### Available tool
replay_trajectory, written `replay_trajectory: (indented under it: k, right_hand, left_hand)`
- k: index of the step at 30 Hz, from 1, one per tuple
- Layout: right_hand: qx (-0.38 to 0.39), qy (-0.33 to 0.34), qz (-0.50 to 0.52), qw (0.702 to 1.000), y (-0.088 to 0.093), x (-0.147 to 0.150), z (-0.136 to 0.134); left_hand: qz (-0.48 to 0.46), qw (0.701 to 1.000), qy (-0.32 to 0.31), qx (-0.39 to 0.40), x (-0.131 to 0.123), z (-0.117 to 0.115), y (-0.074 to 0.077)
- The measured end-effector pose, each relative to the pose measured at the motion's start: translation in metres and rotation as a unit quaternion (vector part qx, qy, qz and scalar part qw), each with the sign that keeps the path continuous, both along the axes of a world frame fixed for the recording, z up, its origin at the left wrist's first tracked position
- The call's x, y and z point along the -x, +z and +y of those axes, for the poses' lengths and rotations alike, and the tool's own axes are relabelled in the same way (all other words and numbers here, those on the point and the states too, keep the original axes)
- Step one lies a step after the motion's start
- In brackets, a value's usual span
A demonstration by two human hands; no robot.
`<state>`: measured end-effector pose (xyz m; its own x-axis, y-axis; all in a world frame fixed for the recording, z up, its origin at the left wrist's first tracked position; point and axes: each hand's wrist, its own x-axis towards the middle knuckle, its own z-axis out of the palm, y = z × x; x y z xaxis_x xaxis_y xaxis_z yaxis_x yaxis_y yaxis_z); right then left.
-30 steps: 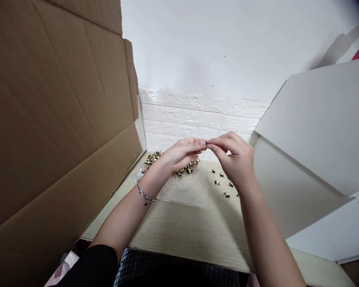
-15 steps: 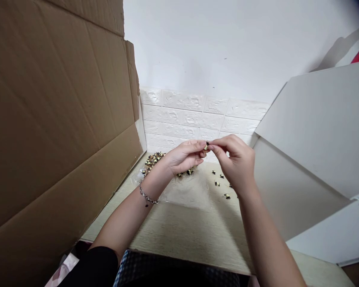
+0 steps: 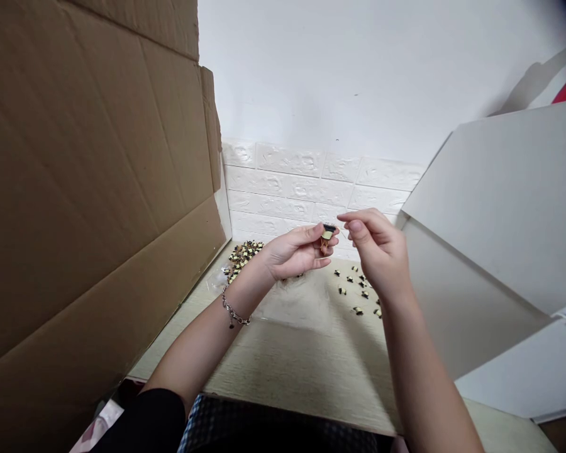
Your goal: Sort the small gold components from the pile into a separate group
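My left hand (image 3: 296, 251) pinches a small black-and-cream part with thin metal pins (image 3: 327, 234) between thumb and fingertips, held up above the table. My right hand (image 3: 376, 251) sits just to the right of it, fingers curled together in a pinch, a small gap away from the part; I cannot make out anything in them. A pile of the same small parts (image 3: 243, 257) lies behind my left hand. Several loose ones (image 3: 358, 292) are scattered under my right hand. A chain bracelet (image 3: 232, 309) circles my left wrist.
A large brown cardboard sheet (image 3: 89, 189) stands along the left. A white board (image 3: 495, 220) leans at the right. A clear plastic sheet (image 3: 302, 302) lies on the pale wood-grain table (image 3: 292, 365). A white brick-pattern wall (image 3: 311, 182) closes the back.
My two hands, which were pinched together on the part, have come apart. The part stays in my left hand and my right hand has drawn back to the right.
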<state>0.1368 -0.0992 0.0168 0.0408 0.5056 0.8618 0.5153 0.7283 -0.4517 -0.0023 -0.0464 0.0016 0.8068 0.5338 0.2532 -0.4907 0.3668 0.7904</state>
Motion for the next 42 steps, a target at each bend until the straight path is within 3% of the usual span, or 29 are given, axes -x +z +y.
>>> replay_trajectory:
  k: [6,19,35,37,39,41,42]
  right_hand:
    - [0.061,0.042,-0.015,0.997,0.001,-0.004,0.002]
    - [0.115,0.094,0.024,0.989,-0.002,-0.008,0.009]
    - [0.096,0.06,0.022,0.993,0.0,-0.007,0.01]
    - [0.105,0.055,0.029,0.993,-0.001,-0.01,0.013]
    - [0.111,0.045,0.042,0.992,-0.001,-0.012,0.015]
    - [0.11,0.039,0.062,0.991,-0.001,-0.015,0.017]
    - [0.108,0.041,0.073,0.991,-0.001,-0.016,0.018]
  left_hand:
    - [-0.01,1.0,0.013,0.0,0.0,0.0,-0.001]
    - [-0.006,1.0,0.02,0.008,-0.001,0.003,-0.002]
    - [-0.019,0.999,0.024,0.044,-0.005,0.0,-0.003]
    - [-0.028,0.998,0.052,0.014,-0.004,0.002,-0.003]
    - [-0.016,0.99,0.126,-0.058,-0.003,0.004,-0.002]
    - [0.028,0.955,0.244,-0.169,-0.001,0.004,0.001]
    - [0.057,0.922,0.308,-0.229,0.0,0.002,0.003]
